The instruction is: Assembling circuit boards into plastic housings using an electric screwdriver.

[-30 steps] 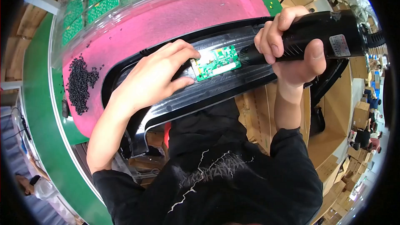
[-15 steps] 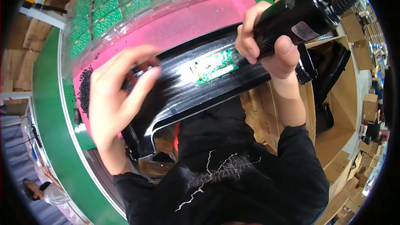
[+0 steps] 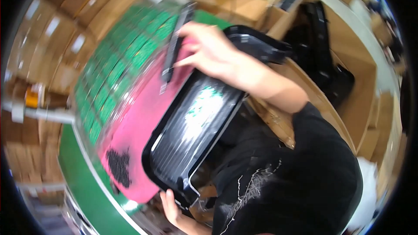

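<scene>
1 black casing (image 3: 170, 152) is lying partly over 1 pink mat (image 3: 136, 122), containing 1 blurred green circuit board (image 3: 203, 101), while the left hand (image 3: 172, 210) is touching its near corner and the right hand (image 3: 210, 50) is meeting 1 dark elongated object (image 3: 173, 54), both hands' openness and hold being impossible to tell.

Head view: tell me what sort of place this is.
Probably an electronics assembly workshop: there are rows of green circuit boards, a heap of small black parts on a pink mat, and stacked cardboard boxes.
</scene>
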Demonstrator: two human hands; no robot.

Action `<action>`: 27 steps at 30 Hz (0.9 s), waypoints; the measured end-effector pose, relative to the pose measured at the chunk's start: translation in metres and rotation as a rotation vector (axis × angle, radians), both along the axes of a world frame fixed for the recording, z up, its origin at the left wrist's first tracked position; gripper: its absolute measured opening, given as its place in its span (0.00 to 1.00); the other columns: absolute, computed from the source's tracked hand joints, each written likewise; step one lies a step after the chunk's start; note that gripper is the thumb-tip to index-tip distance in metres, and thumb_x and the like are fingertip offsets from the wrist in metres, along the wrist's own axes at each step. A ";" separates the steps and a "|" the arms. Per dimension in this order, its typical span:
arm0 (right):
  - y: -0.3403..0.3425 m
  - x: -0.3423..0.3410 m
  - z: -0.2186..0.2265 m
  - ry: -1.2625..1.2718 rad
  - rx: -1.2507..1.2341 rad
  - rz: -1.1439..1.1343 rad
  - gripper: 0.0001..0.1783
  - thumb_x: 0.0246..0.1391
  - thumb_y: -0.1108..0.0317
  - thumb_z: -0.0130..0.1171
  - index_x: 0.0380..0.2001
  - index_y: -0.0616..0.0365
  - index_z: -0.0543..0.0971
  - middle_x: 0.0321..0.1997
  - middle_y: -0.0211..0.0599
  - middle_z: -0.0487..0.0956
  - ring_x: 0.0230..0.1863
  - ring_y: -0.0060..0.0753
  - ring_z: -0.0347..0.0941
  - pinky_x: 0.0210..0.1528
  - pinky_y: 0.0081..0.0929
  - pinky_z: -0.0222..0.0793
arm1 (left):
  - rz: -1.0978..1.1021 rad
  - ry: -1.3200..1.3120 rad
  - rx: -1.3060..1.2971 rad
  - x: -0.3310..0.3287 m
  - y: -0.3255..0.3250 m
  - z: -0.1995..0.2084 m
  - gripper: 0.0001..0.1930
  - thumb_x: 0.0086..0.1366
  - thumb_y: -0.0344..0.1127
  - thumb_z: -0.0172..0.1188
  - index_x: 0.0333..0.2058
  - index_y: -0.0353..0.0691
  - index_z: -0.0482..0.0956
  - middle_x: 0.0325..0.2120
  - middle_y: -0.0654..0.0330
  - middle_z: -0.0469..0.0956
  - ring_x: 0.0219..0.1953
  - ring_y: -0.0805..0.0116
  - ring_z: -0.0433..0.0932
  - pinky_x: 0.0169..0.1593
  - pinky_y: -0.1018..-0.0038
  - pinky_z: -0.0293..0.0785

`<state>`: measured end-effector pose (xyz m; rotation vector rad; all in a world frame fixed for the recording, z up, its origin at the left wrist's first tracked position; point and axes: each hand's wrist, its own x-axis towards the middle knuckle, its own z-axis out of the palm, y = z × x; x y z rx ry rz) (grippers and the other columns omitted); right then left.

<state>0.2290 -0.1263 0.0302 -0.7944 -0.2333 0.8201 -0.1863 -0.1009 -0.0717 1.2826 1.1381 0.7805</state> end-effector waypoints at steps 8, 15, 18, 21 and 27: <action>-0.042 0.023 0.026 -0.592 -0.131 -0.483 0.30 0.46 0.68 0.62 0.53 0.62 0.65 0.42 0.38 0.69 0.41 0.28 0.69 0.39 0.27 0.71 | -0.005 -0.534 -0.222 0.058 0.073 0.027 0.37 0.63 0.63 0.48 0.51 0.28 0.71 0.27 0.47 0.79 0.19 0.62 0.75 0.22 0.74 0.72; -0.224 0.195 -0.032 -1.233 -0.699 -1.486 0.21 0.47 0.76 0.57 0.46 0.64 0.69 0.44 0.41 0.70 0.42 0.31 0.69 0.48 0.31 0.69 | 0.198 -0.764 0.233 0.006 0.188 0.053 0.29 0.59 0.58 0.56 0.48 0.38 0.73 0.36 0.57 0.77 0.30 0.64 0.74 0.31 0.76 0.72; -0.327 0.246 -0.093 -0.998 -1.421 -1.486 0.29 0.40 0.59 0.62 0.47 0.64 0.77 0.51 0.54 0.76 0.57 0.51 0.71 0.58 0.44 0.69 | 0.298 -0.818 0.445 -0.074 0.108 0.044 0.26 0.58 0.56 0.60 0.47 0.43 0.75 0.41 0.62 0.76 0.34 0.65 0.74 0.34 0.77 0.72; -0.377 0.254 -0.144 -0.544 -1.952 -0.877 0.39 0.44 0.52 0.64 0.57 0.61 0.68 0.61 0.49 0.70 0.64 0.54 0.65 0.61 0.49 0.66 | 0.474 -0.838 0.615 -0.144 0.087 0.033 0.21 0.57 0.52 0.60 0.43 0.43 0.76 0.39 0.62 0.76 0.35 0.64 0.75 0.33 0.78 0.73; -0.436 0.238 -0.212 -0.522 -1.939 -0.275 0.43 0.45 0.49 0.69 0.58 0.63 0.67 0.58 0.55 0.73 0.62 0.52 0.68 0.61 0.41 0.66 | 0.853 -1.306 0.349 -0.194 0.113 0.036 0.13 0.66 0.43 0.51 0.38 0.41 0.78 0.32 0.60 0.78 0.33 0.64 0.77 0.37 0.77 0.74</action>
